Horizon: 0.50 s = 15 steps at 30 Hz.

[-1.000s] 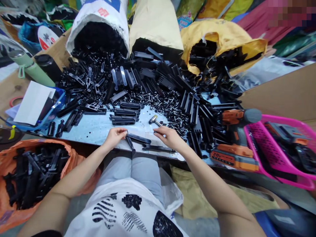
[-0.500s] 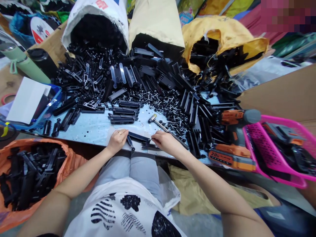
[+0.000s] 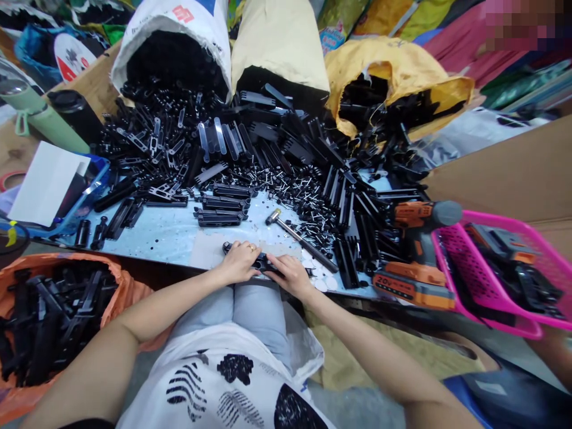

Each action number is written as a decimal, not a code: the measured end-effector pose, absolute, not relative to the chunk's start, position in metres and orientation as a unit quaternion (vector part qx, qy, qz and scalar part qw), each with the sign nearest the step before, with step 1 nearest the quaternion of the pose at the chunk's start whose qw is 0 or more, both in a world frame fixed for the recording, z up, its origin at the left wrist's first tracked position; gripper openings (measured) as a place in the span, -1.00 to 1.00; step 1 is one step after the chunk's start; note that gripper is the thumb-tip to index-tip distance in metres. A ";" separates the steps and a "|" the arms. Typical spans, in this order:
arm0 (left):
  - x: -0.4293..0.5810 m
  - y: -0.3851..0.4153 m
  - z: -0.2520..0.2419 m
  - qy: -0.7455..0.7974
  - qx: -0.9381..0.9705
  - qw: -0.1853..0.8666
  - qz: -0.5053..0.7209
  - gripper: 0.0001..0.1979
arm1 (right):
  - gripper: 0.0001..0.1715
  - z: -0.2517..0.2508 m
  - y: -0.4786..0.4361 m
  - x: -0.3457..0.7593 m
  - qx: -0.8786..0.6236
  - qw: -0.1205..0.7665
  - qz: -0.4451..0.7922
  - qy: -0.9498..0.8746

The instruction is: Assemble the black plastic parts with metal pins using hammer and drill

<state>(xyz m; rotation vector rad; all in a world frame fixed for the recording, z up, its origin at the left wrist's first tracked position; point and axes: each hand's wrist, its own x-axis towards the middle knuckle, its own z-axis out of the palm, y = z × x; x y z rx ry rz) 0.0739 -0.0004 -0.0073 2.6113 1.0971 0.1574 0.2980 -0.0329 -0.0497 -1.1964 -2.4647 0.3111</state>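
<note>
At the table's near edge, my left hand (image 3: 242,262) is closed over a long black part (image 3: 263,264). My right hand (image 3: 288,273) grips the same part farther right, its fingers curled onto it. Its dark left end pokes out past my left fingers, and much of its middle is hidden under both hands. A grey-white pad (image 3: 208,247) lies beneath. Beyond the hands rests a small hammer (image 3: 297,233), its head pointing away to the left. Several assembled black parts (image 3: 222,204) are stacked just behind the pad.
Loose pins (image 3: 290,185) and black pieces are heaped across the back. Open sacks (image 3: 279,42) lie behind them. On the right are an orange cordless drill (image 3: 413,250) and a pink basket (image 3: 500,286). An orange bag (image 3: 129,292) of black parts is at lower left.
My hands have come closer together around the black part. My left hand moved right and lies over it; my right hand shifted slightly lower and grips it.
</note>
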 end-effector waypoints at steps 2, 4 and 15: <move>0.075 0.000 -0.009 0.382 0.910 0.150 0.056 -0.53 | -0.49 -0.051 -0.025 0.303 -0.378 0.170 0.122 -0.902; 0.074 -0.001 -0.010 0.369 0.916 0.151 0.056 -0.52 | -0.49 -0.047 -0.013 0.308 -0.323 0.156 0.140 -0.923; 0.049 -0.013 -0.003 0.362 0.929 0.070 0.045 -0.54 | -0.34 -0.023 -0.007 0.308 -0.370 0.116 -0.042 -0.921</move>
